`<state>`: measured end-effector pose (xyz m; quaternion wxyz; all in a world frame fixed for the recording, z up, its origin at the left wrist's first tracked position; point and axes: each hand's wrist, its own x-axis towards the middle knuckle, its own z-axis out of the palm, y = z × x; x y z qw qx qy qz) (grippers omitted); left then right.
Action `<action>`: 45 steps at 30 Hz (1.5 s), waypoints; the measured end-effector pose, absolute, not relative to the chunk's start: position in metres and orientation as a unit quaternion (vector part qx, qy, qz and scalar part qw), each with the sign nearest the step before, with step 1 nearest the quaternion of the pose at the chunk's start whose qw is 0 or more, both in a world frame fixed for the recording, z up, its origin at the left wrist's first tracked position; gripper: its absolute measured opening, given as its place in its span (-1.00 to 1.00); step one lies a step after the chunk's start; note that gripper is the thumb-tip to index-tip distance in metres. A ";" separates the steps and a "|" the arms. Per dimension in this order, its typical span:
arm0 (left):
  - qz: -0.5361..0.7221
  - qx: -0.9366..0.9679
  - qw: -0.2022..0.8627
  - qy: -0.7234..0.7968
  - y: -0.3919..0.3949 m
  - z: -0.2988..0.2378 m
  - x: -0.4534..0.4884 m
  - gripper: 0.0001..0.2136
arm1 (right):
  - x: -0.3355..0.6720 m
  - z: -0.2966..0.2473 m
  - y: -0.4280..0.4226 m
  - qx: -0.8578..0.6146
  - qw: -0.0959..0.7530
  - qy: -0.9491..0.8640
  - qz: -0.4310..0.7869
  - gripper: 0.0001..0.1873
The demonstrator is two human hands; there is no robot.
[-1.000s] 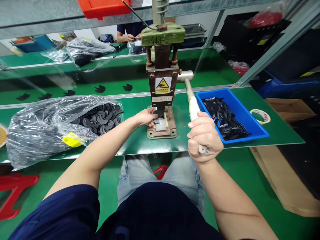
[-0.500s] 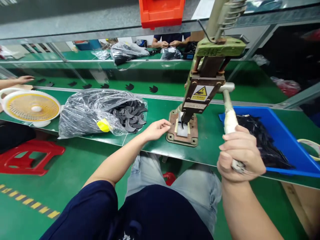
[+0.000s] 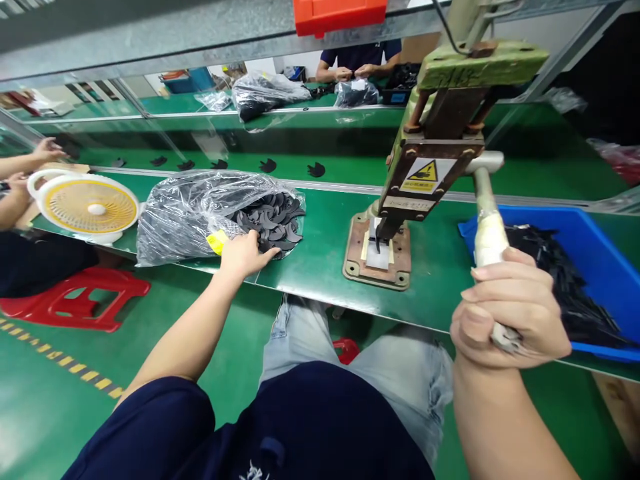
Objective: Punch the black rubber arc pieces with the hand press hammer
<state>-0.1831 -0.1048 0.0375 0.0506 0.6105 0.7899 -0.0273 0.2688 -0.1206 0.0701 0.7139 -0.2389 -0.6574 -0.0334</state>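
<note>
My right hand [image 3: 510, 310] is wrapped round the taped, pale lever handle [image 3: 489, 237] of a green hand press [image 3: 430, 167]. Beneath the press head, a light metal plate [image 3: 377, 257] lies on the brown base [image 3: 354, 252], and a small dark part of the tool reaches down to it. My left hand [image 3: 245, 255] is at the mouth of a clear plastic bag [image 3: 175, 217], its thumb and fingers apart over the dark curved pieces [image 3: 273, 220]. Whether its hidden fingertips touch a piece I cannot make out.
A blue bin [image 3: 575, 230] of thin black parts stands right of the press. Left of the bag is a white and yellow fan [image 3: 95, 208], with a co-worker's hands beyond it. Several dark pieces [image 3: 316, 169] lie in a row behind. A red bin [image 3: 340, 15] hangs above.
My left hand has moved left from beside the press base to the bag of dark pieces. My right hand keeps its hold on the lever. The view has shifted slightly.
</note>
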 end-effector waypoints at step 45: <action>0.232 0.633 0.531 0.514 0.010 0.008 0.008 -0.74 | 0.263 0.077 -0.133 -0.264 0.687 -0.676 -0.037 -0.73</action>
